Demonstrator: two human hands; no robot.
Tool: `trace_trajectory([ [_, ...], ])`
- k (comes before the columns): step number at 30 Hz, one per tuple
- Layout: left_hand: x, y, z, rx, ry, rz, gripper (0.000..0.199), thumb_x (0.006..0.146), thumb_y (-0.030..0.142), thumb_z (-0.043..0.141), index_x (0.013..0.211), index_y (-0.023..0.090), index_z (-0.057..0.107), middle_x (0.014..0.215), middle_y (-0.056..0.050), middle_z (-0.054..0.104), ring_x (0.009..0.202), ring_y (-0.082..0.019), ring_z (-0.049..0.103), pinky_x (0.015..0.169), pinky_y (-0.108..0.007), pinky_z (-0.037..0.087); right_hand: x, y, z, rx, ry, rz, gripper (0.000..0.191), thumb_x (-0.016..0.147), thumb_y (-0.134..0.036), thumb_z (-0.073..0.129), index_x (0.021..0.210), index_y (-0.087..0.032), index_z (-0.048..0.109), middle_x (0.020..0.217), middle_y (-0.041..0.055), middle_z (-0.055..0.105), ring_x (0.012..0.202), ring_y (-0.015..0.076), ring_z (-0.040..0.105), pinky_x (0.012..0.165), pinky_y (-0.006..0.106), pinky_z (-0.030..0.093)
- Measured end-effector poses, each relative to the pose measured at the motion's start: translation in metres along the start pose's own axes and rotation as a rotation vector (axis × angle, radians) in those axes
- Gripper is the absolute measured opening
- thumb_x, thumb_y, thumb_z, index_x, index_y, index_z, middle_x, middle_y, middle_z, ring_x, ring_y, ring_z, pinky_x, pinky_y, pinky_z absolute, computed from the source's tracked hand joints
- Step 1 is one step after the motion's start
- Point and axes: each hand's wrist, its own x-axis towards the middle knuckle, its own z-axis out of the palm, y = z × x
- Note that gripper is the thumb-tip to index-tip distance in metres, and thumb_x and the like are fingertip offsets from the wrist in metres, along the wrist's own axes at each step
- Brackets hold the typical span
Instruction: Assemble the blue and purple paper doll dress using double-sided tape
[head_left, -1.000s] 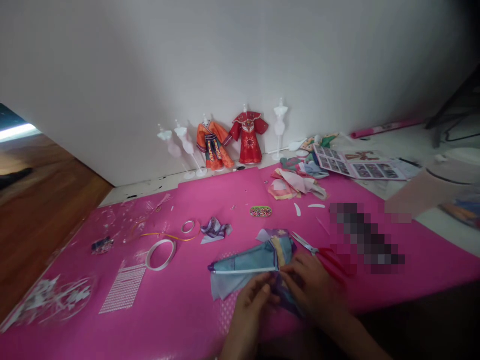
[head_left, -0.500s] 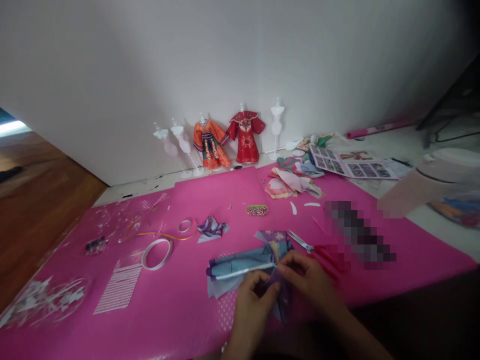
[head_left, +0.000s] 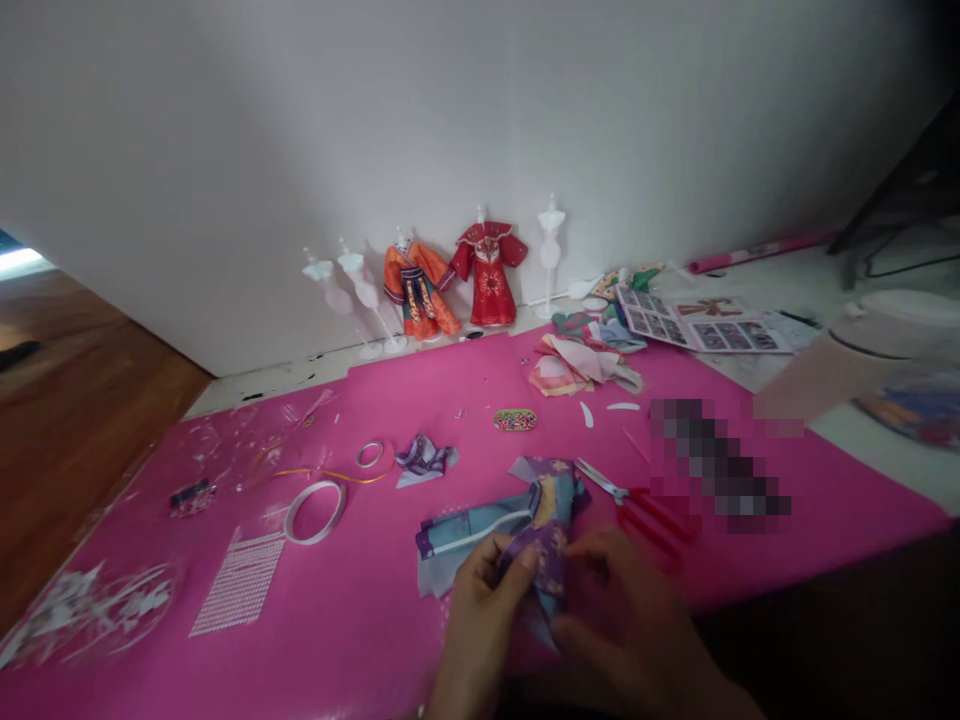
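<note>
A small blue and purple doll garment (head_left: 476, 522) lies at the front of the pink table cover, with a thin white strip (head_left: 480, 530) along its blue part. My left hand (head_left: 480, 600) pinches the purple flowered cloth between thumb and fingers. Just to the right of that cloth is my right hand (head_left: 630, 620), smeared by motion. Its thumb and forefinger seem apart, but whether it grips anything is unclear. Red-handled scissors (head_left: 652, 520) lie beyond the right hand, blades toward the garment.
A white tape roll (head_left: 315, 513), a pearl sheet (head_left: 240, 580) and a purple cloth piece (head_left: 424, 460) lie left. Behind stand small white mannequins (head_left: 550, 250), an orange robe (head_left: 420, 290) and a red dress (head_left: 489, 275). A picture booklet (head_left: 705, 325) lies at right.
My right hand has drawn away from the pinched spot toward the lower right. My left hand has moved slightly left, and the purple cloth now spreads over its fingers. The white strip now curves upward.
</note>
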Motion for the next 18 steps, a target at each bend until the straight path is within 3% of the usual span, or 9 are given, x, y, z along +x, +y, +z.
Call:
trace_trajectory([
  [2, -0.003, 0.006, 0.008, -0.011, -0.064, -0.004, 0.022, 0.077, 0.039, 0.076, 0.078, 0.018, 0.067, 0.070, 0.002, 0.063, 0.066, -0.012, 0.056, 0.066, -0.023, 0.044, -0.005, -0.002, 0.003, -0.068, 0.024, -0.029, 0.040, 0.065, -0.027, 0.078, 0.100, -0.022, 0.060, 0.093, 0.0047, 0.066, 0.084, 0.0241, 0.063, 0.071, 0.035, 0.053],
  [5, -0.010, 0.012, 0.019, 0.030, -0.204, 0.036, 0.023, 0.077, 0.040, 0.075, 0.087, 0.020, 0.075, 0.087, -0.003, 0.072, 0.089, -0.020, 0.064, 0.085, -0.029, 0.047, -0.005, 0.004, 0.003, -0.075, 0.051, -0.045, 0.016, 0.078, -0.020, 0.064, 0.093, -0.023, 0.059, 0.085, 0.0030, 0.065, 0.077, 0.0208, 0.064, 0.065, 0.031, 0.054],
  [7, -0.016, 0.010, 0.022, 0.062, -0.240, 0.058, 0.026, 0.078, 0.040, 0.074, 0.097, 0.022, 0.076, 0.101, -0.006, 0.074, 0.105, -0.025, 0.063, 0.097, -0.034, 0.045, -0.004, 0.010, -0.002, -0.058, 0.044, -0.072, 0.016, 0.080, -0.012, 0.056, 0.090, -0.024, 0.059, 0.081, 0.0013, 0.065, 0.073, 0.0184, 0.065, 0.063, 0.028, 0.053],
  [10, -0.023, -0.006, 0.021, 0.062, -0.167, 0.090, 0.033, 0.081, 0.040, 0.071, 0.110, 0.026, 0.073, 0.117, -0.007, 0.072, 0.116, -0.028, 0.060, 0.106, -0.041, 0.041, -0.005, 0.016, -0.010, -0.073, 0.060, -0.105, 0.020, 0.079, -0.009, 0.055, 0.091, -0.024, 0.060, 0.080, 0.0008, 0.066, 0.072, 0.0177, 0.065, 0.062, 0.027, 0.054],
  [13, -0.023, -0.023, 0.017, 0.064, -0.085, 0.124, 0.034, 0.082, 0.044, 0.069, 0.109, 0.024, 0.074, 0.125, -0.008, 0.069, 0.125, -0.031, 0.053, 0.113, -0.044, 0.033, -0.007, 0.012, -0.012, -0.120, 0.100, -0.166, 0.022, 0.080, -0.009, 0.055, 0.094, -0.024, 0.060, 0.082, 0.0018, 0.066, 0.074, 0.0176, 0.066, 0.063, 0.026, 0.054],
  [15, -0.018, -0.031, 0.014, -0.014, -0.085, 0.034, 0.030, 0.081, 0.043, 0.071, 0.103, 0.023, 0.075, 0.123, -0.008, 0.069, 0.129, -0.032, 0.050, 0.115, -0.042, 0.031, -0.008, 0.005, -0.011, -0.164, 0.124, -0.235, 0.025, 0.079, -0.007, 0.054, 0.097, -0.024, 0.060, 0.083, 0.0024, 0.067, 0.075, 0.0173, 0.066, 0.062, 0.024, 0.054],
  [18, -0.007, -0.036, 0.011, -0.154, -0.114, -0.106, 0.027, 0.087, 0.038, 0.066, 0.109, 0.022, 0.069, 0.124, -0.008, 0.066, 0.120, -0.029, 0.057, 0.104, -0.045, 0.043, -0.009, -0.005, -0.007, -0.209, 0.118, -0.316, 0.032, 0.078, -0.004, 0.050, 0.101, -0.023, 0.061, 0.083, 0.0034, 0.066, 0.074, 0.0166, 0.067, 0.061, 0.023, 0.054],
])
